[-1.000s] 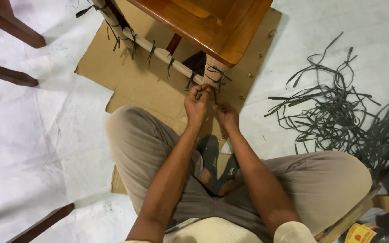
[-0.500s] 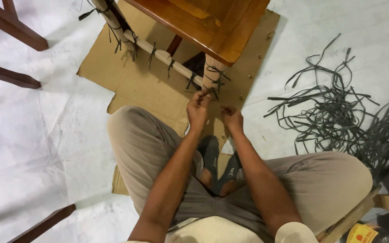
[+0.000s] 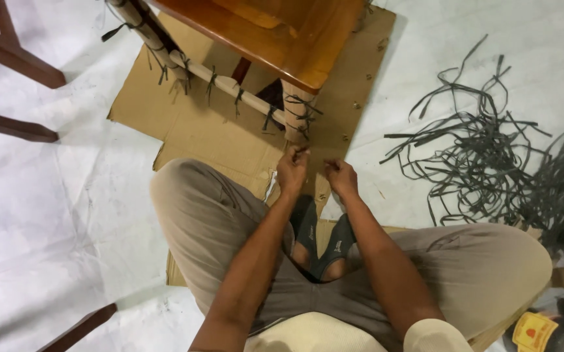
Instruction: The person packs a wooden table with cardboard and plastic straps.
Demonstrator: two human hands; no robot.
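Left hand: the left hand [image 3: 292, 171] is raised in front of the paper-wrapped wooden chair leg [image 3: 297, 117], fingers curled and pinched on a thin dark grey strap end [image 3: 300, 151] just below the leg's ties.
Right hand: the right hand [image 3: 342, 176] sits just right of the left hand, near the leg, fingers curled in; whether it grips anything cannot be told.
Leg: upright under the corner of the brown polished wooden seat [image 3: 275, 39], bound with dark straps.
Rail: a paper-wrapped rail [image 3: 223, 85] runs left from the leg, tied at intervals.
Base: flat brown cardboard sheet [image 3: 197, 130] beneath the leg.
Loose stock: a pile of dark grey straps [image 3: 484, 150] lies well right of the leg.
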